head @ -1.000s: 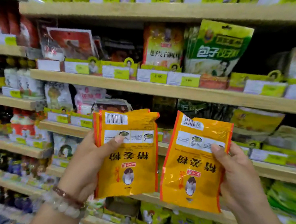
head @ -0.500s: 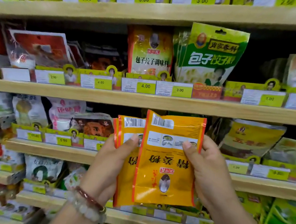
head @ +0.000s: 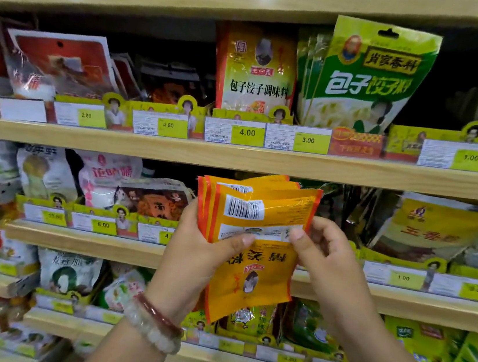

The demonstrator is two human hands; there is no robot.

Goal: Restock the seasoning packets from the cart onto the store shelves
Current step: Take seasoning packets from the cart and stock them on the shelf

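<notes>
Both hands meet on one fanned stack of orange seasoning packets point(head: 249, 243), held upright in front of the shelves with the long axis running top to bottom and the print upside down, barcode end uppermost. The left hand point(head: 193, 261) grips the stack's left edge, thumb laid across the front packet, palm behind; the right hand point(head: 327, 264) pinches the right edge near the top, thumb in front and fingers curled behind. The relation that matters is stack to shelf — the top corners of the packets reach just under the wooden lip of the middle shelf point(head: 234, 157), and the dark opening of the row behind them lies straight ahead and slightly above the hands, between the pink-and-white packs point(head: 104, 177) on the left and the yellow pouch point(head: 435, 229) on the right. That gap looks like the likely home, though its price tag is hidden by the hands, so I cannot confirm it. Neither hand is plainly nearer; the left carries the bulk, so my guess is it feeds forward while the right steadies or peels
</notes>
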